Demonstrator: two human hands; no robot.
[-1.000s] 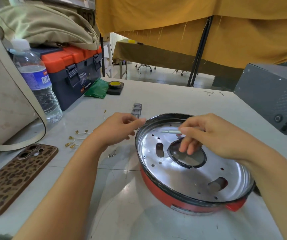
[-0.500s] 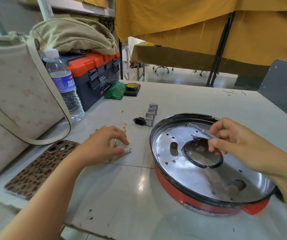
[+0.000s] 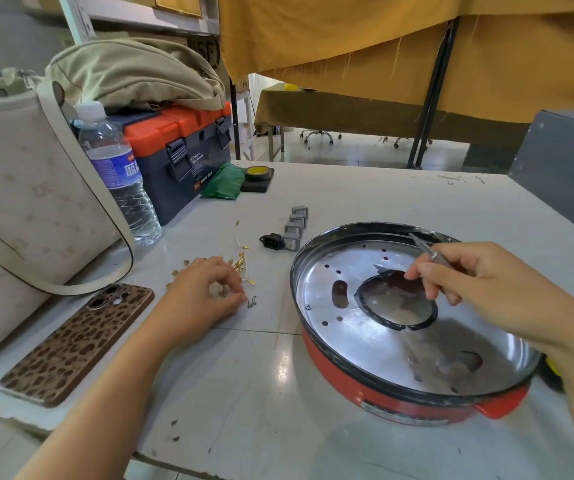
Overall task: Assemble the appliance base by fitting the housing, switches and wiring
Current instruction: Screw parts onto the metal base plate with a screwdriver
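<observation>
The base point(image 3: 413, 327) sits on the table point(image 3: 365, 195), right of centre. The right hand point(image 3: 479, 285) hangs over it, pinching a tool point(image 3: 427, 251). Left of the base, the left hand point(image 3: 202, 292) rests on the table among the terminals point(image 3: 238, 263), with screws point(image 3: 251, 302) just beside its fingertips. Behind them lie the socket point(image 3: 271, 241) and switches point(image 3: 296, 225). A phone point(image 3: 77, 341) lies nearer, far left, before a bag point(image 3: 25, 202). Bottle point(image 3: 119, 174) and toolbox point(image 3: 181, 157) stand behind; tape point(image 3: 259, 173) is right of the toolbox.
</observation>
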